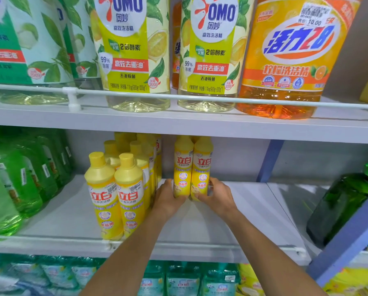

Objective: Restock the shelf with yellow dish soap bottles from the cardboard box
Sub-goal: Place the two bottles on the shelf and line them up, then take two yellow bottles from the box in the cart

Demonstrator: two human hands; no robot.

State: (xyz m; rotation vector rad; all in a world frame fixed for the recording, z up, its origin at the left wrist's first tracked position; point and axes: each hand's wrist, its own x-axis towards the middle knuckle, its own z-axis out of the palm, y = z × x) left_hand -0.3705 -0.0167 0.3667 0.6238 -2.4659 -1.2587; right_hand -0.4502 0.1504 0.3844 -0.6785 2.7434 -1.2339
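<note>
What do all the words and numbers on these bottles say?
"OMO", "奥妙", "99%", "高效去重油": big lemon bottles, top shelf.
"活力28", "柠檬洗洁精": orange bottle.
"10.00": its price sticker.
"立白": yellow dish soap bottles, gripped by the left hand and right hand, and those shelved beside.
Green bottles: labels too blurred.

"OMO", "99%" on lemon-label bottles (123, 50), "活力28", "10.00" sticker (313, 17) on orange bottle (285, 67); "立白" on yellow soap bottles (183, 167)
</note>
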